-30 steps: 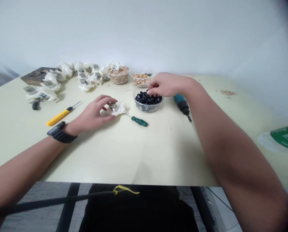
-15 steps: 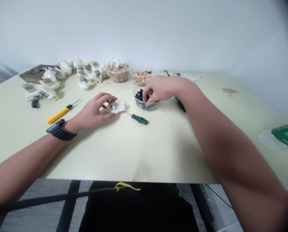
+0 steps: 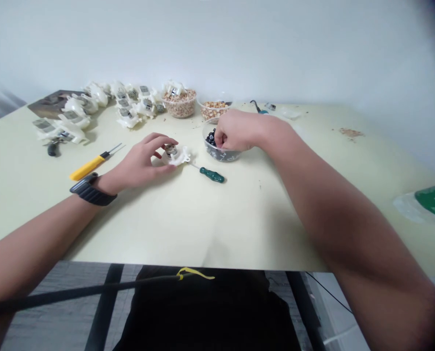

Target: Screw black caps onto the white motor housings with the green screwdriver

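My left hand (image 3: 144, 161) rests on the table, thumb and fingers curled round a white plastic part (image 3: 180, 156) with a round metallic piece on it. Over at the clear bowl of small black pieces (image 3: 222, 154), my right hand (image 3: 235, 131) reaches in from the right. Its fingers are pinched together among the black pieces, and their tips are hidden, so what they hold cannot be made out. A green-handled screwdriver (image 3: 212, 175) lies just right of the white part, its shaft pointing towards it.
A yellow-handled screwdriver (image 3: 87, 168) lies left of my left hand. Several white plastic assemblies (image 3: 74, 117) stand at the back left. Behind are a bowl of beige pieces (image 3: 180, 108) and a bowl of orange-brown pieces (image 3: 213, 111). A green-labelled bottle (image 3: 431, 204) lies at the right edge.
The fingers of my right hand have sunk deeper among the black pieces and closed more tightly. My left hand stays round the white part. The view has shifted slightly.
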Tool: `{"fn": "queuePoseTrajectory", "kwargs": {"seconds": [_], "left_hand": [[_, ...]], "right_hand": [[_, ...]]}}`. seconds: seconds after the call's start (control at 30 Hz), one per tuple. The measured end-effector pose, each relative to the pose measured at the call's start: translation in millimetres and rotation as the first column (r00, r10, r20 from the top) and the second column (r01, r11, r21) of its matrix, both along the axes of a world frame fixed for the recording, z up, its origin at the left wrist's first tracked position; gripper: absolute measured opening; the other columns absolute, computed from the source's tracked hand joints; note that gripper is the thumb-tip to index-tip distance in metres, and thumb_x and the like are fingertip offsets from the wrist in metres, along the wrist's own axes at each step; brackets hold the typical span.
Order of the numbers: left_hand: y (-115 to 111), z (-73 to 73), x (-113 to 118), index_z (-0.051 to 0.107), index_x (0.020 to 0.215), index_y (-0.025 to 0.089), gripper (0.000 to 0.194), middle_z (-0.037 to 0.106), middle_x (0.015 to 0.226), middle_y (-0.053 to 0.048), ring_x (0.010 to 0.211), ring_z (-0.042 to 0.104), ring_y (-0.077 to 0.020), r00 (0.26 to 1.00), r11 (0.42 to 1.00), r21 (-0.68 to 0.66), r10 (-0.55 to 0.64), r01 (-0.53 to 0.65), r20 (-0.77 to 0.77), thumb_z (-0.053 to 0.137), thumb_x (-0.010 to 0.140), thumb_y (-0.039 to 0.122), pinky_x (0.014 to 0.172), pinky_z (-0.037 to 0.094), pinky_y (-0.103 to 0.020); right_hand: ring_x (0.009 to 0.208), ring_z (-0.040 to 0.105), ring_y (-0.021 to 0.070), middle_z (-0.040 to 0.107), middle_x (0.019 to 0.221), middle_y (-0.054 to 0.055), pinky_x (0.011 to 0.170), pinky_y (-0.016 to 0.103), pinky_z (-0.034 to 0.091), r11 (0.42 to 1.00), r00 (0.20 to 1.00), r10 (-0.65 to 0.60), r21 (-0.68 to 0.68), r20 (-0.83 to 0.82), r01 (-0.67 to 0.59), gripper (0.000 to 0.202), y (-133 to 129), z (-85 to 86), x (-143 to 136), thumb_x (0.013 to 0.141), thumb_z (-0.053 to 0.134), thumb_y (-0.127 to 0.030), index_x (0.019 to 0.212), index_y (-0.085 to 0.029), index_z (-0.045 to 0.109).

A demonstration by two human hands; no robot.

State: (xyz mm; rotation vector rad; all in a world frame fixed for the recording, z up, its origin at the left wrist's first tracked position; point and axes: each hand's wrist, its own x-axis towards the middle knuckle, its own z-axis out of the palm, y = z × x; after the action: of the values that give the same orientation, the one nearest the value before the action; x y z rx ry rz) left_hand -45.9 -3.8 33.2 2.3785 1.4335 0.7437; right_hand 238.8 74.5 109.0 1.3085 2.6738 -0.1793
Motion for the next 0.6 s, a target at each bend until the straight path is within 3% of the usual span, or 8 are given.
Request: {"fn": "queuePoseTrajectory", "kwargs": {"seconds": [0.2,0.33,0.47,0.6], "left_hand": [[-0.9,-0.2,0.2,0.067,0.138,0.026,0.054,0.064,0.142,-0.011,0.105,0.07,-0.0248,1.0,1.0,0.008,-0.002,0.002,-0.005,0.076,0.09,0.05,0.097,0.065,-0.045],[-1.4,0.0,0.0,0.067,0.138,0.026,0.054,0.064,0.143,-0.011,0.111,0.07,-0.027,1.0,1.0,0.014,0.002,-0.002,-0.011,0.075,0.091,0.05,0.101,0.063,-0.047],[0.4,-1.9,-1.6,0.065,0.139,0.026,0.054,0.062,0.146,-0.013,0.134,0.062,-0.0346,0.997,0.998,0.064,-0.001,0.007,-0.08,0.073,0.092,0.05,0.12,0.051,-0.058],[-4.9,-1.2,2.3,0.051,0.157,0.023,0.078,0.051,0.163,-0.014,0.152,0.046,-0.0397,0.994,0.981,0.194,0.002,0.019,-0.108,0.072,0.093,0.062,0.13,0.036,-0.065]], "right_hand": [[0.083,0.068,0.0264,0.077,0.085,0.007,0.072,0.04,0.046,0.999,0.999,0.039,0.029,-0.024,-0.039,0.011,1.9,-2.5,-0.3,0.081,0.073,-0.015,0.079,-0.023,0.08],[0.086,0.068,0.0263,0.078,0.091,0.005,0.073,0.039,0.047,1.0,0.995,-0.018,-0.004,-0.1,0.018,0.015,3.5,4.0,6.3,0.08,0.073,-0.012,0.084,-0.024,0.081],[0.095,0.069,0.0276,0.081,0.106,0.007,0.076,0.038,0.048,0.997,0.98,-0.07,0.002,-0.186,0.072,0.018,3.0,15.1,16.8,0.082,0.075,-0.015,0.096,-0.024,0.083],[0.099,0.069,0.0254,0.081,0.111,0.006,0.083,0.037,0.049,0.999,0.932,-0.003,-0.043,-0.363,-0.013,0.013,-8.5,25.0,13.3,0.091,0.075,-0.028,0.1,-0.024,0.083]]}}
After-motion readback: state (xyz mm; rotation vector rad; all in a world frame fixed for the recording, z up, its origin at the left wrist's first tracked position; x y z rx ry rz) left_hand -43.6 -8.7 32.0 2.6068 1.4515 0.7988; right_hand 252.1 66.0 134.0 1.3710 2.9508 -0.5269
